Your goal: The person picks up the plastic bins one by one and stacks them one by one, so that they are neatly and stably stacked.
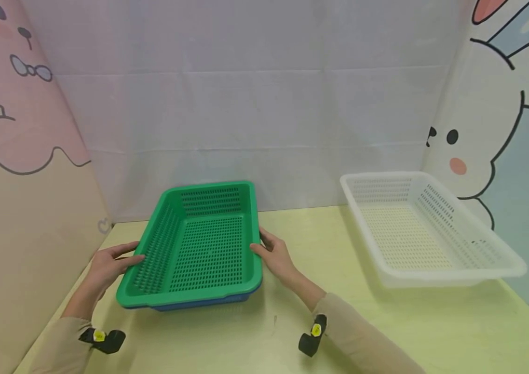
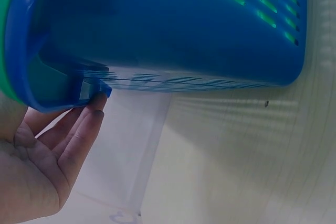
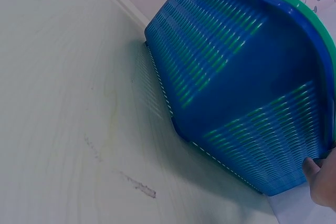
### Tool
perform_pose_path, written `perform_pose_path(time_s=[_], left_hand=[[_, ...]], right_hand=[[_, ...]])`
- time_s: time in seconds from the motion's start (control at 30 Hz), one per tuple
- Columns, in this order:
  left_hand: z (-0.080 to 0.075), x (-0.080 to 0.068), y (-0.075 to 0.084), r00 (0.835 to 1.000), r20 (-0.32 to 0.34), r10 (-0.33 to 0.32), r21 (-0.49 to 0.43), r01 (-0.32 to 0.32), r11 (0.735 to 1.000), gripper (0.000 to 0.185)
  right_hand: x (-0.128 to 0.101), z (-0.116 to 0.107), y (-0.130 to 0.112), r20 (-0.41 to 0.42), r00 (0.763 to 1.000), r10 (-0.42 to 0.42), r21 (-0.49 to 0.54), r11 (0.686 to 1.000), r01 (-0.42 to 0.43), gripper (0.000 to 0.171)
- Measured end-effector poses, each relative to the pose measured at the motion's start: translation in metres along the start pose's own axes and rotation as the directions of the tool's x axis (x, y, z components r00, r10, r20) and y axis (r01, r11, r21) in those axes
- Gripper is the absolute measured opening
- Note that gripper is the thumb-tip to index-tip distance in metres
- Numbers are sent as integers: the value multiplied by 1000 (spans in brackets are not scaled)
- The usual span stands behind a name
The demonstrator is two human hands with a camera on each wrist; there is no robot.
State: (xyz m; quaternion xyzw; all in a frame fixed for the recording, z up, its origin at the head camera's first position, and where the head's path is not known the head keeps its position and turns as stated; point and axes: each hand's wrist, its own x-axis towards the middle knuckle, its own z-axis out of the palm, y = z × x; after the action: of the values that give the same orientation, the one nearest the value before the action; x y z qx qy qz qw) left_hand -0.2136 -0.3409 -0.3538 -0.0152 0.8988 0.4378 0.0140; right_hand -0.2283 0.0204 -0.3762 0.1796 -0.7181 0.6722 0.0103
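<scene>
table (image 1: 292, 332): pale yellow-green surface, walled at the back by a white cloth backdrop (image 1: 264, 104) and at both sides by cartoon-printed panels.

white basket (image 1: 507, 259): perforated rectangular tray, on the table at the right, well apart from both hands, nothing in it.

green basket (image 1: 199, 244): perforated rectangular tray, left of centre on the table, nested inside a blue basket (image 1: 208, 303) of the same shape; only a blue edge shows beneath the green rim from the head view. the wrist views show the blue outer wall with green visible through the slots. whether the stack rests flat or is slightly lifted cannot be told.

left hand (image 1: 110, 265): at the left long side of the stack, fingers extended and only lightly bent, fingertips (image 2: 97, 103) touching the underside of the blue rim; palm open toward the basket.

right hand (image 1: 275, 254): at the right long side of the stack, fingers lying against the rim, thumb near the top edge; a fingertip (image 3: 311, 167) meets the blue wall. how firmly it grips cannot be told.

wrist cameras (image 1: 313, 335): small black units with yellow marks, one on each sleeve.
</scene>
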Motion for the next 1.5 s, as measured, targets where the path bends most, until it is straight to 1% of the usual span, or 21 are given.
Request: perform_pose_path(time_s=[0.13, 0.27, 0.3, 0.47, 0.53, 0.67, 0.9, 1.2, 1.27, 1.5], left_hand=[[3, 2, 2, 1000, 12, -19, -37, 19, 999, 70], [6, 5, 2, 999, 12, -32, -37, 33, 999, 71], [7, 6, 2, 999, 11, -31, -33, 31, 999, 71], [9, 8, 2, 1000, 13, -17, -33, 18, 999, 71], [10, 9, 2, 1000, 12, -8, -35, 9, 999, 70], [12, 9, 4, 1000, 9, 5, -42, -4, 999, 69], [17, 12, 6, 1000, 16, 7, -51, -6, 999, 71], [23, 14, 13, 1000, 24, 14, -58, -12, 998, 69], [25, 14, 15, 1000, 23, 20, -62, -19, 998, 67], [32, 15, 19, 1000, 27, 14, -83, -11, 997, 67]], right_hand=[[0, -3, 1, -5, 1000, 2, 1, 1000, -2, 54], [0, -7, 2, -14, 1000, 17, -2, 1000, -17, 54], [1, -7, 6, -21, 1000, 17, -3, 1000, -17, 54], [0, -10, 6, -23, 1000, 13, 2, 1000, -13, 53], [-2, -11, 2, -21, 1000, 15, 3, 1000, -15, 53], [-3, -13, 2, -33, 999, 18, -1, 1000, -18, 53], [-7, -19, 0, -45, 999, 21, 6, 1000, -20, 53], [-8, -26, 0, -64, 997, 31, -20, 999, -32, 52], [-8, -28, 2, -67, 997, 26, -29, 999, -28, 52], [-2, -39, 29, -94, 995, 42, -21, 999, -44, 54]])
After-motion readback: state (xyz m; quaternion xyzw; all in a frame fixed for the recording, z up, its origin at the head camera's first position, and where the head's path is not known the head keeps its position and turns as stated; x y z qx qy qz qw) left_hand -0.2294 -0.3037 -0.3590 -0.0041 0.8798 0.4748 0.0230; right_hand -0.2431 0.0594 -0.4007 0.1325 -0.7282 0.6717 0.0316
